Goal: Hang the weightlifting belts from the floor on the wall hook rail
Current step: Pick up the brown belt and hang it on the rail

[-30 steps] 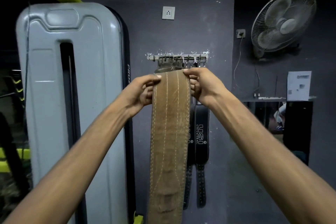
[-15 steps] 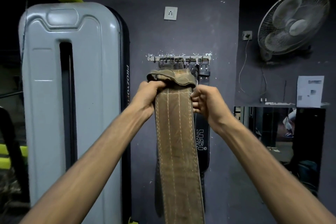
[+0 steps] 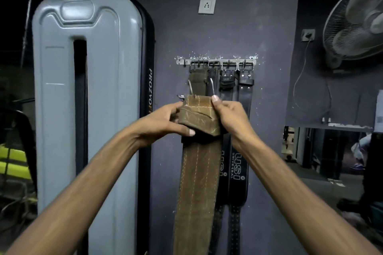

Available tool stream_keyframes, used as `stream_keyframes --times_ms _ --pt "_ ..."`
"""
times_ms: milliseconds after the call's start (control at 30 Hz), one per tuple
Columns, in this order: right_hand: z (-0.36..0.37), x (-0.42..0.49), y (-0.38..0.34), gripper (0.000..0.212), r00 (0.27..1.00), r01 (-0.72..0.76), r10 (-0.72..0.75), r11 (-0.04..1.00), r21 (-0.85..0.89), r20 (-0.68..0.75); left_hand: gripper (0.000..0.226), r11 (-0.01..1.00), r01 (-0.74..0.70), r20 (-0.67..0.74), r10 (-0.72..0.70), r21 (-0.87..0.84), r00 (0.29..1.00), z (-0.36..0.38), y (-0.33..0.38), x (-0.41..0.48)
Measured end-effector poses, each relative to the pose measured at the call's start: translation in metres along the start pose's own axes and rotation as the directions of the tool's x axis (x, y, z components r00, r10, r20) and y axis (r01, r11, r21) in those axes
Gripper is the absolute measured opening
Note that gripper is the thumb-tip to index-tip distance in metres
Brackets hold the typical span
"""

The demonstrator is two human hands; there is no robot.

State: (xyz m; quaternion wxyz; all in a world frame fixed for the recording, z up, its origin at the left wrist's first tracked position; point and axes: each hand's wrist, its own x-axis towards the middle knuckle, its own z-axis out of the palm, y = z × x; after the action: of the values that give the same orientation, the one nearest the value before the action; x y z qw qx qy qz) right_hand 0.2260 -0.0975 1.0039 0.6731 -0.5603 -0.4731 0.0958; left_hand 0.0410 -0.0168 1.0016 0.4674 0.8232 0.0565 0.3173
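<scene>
A wide brown leather belt [image 3: 196, 182] with pale stitching hangs down in front of me. Its top end is folded over, and my left hand [image 3: 165, 120] and my right hand [image 3: 230, 114] grip that folded end from either side. Above it, the metal hook rail [image 3: 216, 62] is screwed to the dark wall. An olive belt [image 3: 198, 83] hangs from the rail's left hooks, partly hidden by the brown belt. Two black belts [image 3: 238, 172] hang to its right.
A tall grey machine cover [image 3: 83, 109] stands close on the left. A wall socket [image 3: 206, 5] sits above the rail. A wall fan [image 3: 356, 20] is mounted at the upper right, above a mirror [image 3: 331, 151].
Both hands have come down, away from the rail, with the brown belt. Its top end is now folded further over, and the rail with the hanging belts shows above it.
</scene>
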Motion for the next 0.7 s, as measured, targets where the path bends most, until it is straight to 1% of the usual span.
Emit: stream_keyframes --times_ms 33,67,100,133,200,267,300,367,400,433,467,533,600,700 --pt "0.003 0.009 0.008 0.051 1.0 0.0 0.0 1.0 -0.008 -0.015 0.066 0.995 0.02 0.024 -0.017 -0.101 1.0 -0.009 -0.007 0.006" --pt "0.007 0.017 0.015 0.05 1.0 0.005 -0.005 1.0 -0.023 -0.026 0.067 0.98 0.037 0.019 -0.034 -0.196 0.999 -0.016 -0.014 0.013" --pt "0.013 0.026 0.023 0.047 0.999 0.016 -0.017 0.999 -0.033 -0.037 0.066 0.968 0.051 -0.015 -0.056 -0.245 0.998 -0.022 -0.02 0.021" --pt "0.02 0.034 0.03 0.043 0.999 0.029 -0.031 0.999 -0.041 -0.043 0.061 0.972 0.06 -0.073 -0.079 -0.229 0.994 -0.026 -0.029 0.032" --pt "0.036 0.055 0.046 0.037 0.996 0.074 -0.077 0.995 -0.071 -0.044 0.045 0.995 0.06 -0.264 -0.078 -0.077 0.961 -0.033 -0.051 0.057" --pt "0.054 0.078 0.062 0.031 0.987 0.147 -0.155 0.98 -0.134 -0.051 0.029 0.996 0.016 -0.442 0.024 0.086 0.897 -0.045 -0.079 0.085" --pt "0.062 0.091 0.069 0.029 0.977 0.19 -0.205 0.964 -0.185 -0.066 0.024 0.987 -0.002 -0.494 0.083 0.163 0.866 -0.053 -0.093 0.099" --pt "0.076 0.119 0.083 0.027 0.956 0.241 -0.275 0.932 -0.27 -0.098 0.019 0.954 -0.017 -0.533 0.181 0.298 0.826 -0.069 -0.117 0.125" --pt "0.083 0.133 0.088 0.024 0.948 0.256 -0.299 0.92 -0.297 -0.108 0.02 0.939 -0.038 -0.533 0.228 0.342 0.815 -0.077 -0.127 0.138" --pt "0.089 0.148 0.093 0.02 0.936 0.28 -0.331 0.906 -0.316 -0.119 0.026 0.927 -0.067 -0.532 0.271 0.37 0.803 -0.085 -0.135 0.15" --pt "0.096 0.162 0.097 0.019 0.922 0.306 -0.364 0.894 -0.327 -0.131 0.037 0.921 -0.088 -0.536 0.296 0.38 0.79 -0.093 -0.142 0.165" --pt "0.111 0.192 0.103 0.037 0.903 0.336 -0.399 0.887 -0.318 -0.159 0.058 0.932 -0.091 -0.571 0.29 0.352 0.768 -0.109 -0.153 0.191" --pt "0.122 0.222 0.108 0.046 0.89 0.351 -0.42 0.879 -0.322 -0.177 0.063 0.931 -0.115 -0.583 0.311 0.348 0.751 -0.126 -0.165 0.219" --pt "0.134 0.262 0.114 0.048 0.851 0.396 -0.486 0.843 -0.365 -0.201 0.063 0.925 -0.188 -0.581 0.356 0.33 0.732 -0.151 -0.184 0.261"
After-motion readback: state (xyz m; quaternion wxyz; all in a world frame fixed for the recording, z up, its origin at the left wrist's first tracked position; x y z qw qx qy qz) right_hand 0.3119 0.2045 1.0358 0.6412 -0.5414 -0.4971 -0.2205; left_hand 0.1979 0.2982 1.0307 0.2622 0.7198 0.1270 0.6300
